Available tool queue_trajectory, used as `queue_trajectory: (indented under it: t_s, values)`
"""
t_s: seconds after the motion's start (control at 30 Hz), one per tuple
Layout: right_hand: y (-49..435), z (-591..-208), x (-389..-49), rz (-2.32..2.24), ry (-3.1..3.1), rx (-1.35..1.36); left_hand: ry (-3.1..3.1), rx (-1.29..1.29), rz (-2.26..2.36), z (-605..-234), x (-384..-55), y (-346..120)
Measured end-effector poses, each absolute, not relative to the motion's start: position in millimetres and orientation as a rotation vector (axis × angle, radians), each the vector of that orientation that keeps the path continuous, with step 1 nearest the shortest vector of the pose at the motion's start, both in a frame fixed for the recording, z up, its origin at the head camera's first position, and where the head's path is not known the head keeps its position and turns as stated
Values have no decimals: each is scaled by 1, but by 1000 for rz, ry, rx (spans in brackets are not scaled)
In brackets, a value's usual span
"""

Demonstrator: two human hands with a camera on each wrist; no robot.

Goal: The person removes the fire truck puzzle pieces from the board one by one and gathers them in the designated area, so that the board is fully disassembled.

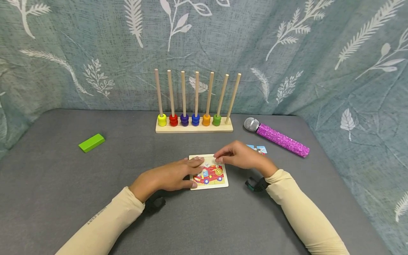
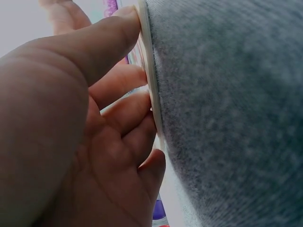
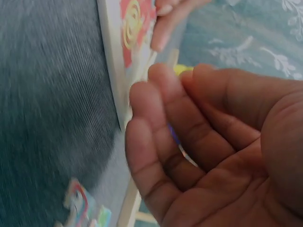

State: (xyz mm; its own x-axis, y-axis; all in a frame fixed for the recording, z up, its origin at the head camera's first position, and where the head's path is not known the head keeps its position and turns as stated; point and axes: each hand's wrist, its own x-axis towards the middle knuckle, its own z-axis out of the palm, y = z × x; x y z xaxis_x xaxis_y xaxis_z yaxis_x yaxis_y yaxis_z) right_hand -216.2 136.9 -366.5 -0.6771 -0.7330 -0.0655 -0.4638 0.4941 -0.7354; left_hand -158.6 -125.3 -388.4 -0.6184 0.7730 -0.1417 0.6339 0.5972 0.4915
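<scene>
A wooden jigsaw board (image 1: 209, 187) with a red vehicle picture lies flat on the grey table. Across its left side rests my left hand (image 1: 170, 176), fingers reaching over the top and thumb at the lower left edge. The left wrist view shows this thumb and the fingertips against the board's pale rim (image 2: 152, 80). My right hand (image 1: 243, 156) is at the top right corner, with thumb and index tip close together over the picture; I cannot tell whether a piece is between them. Loose blue-and-white puzzle pieces (image 1: 262, 149) lie just behind the right hand.
Behind the board stands a wooden peg rack (image 1: 194, 130) with colored beads at the base of most pegs. A glittery pink microphone (image 1: 282, 139) lies at the right, and a green block (image 1: 91, 143) at the left. Patterned cloth (image 1: 127, 85) hangs along the table's back.
</scene>
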Motion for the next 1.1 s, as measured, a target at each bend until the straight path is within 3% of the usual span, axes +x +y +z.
queue_trajectory:
  t_s: [1.1]
  values:
    - [119, -376, -211, -1034, 2301, -967, 2514, 1085, 609, -386, -158, -124]
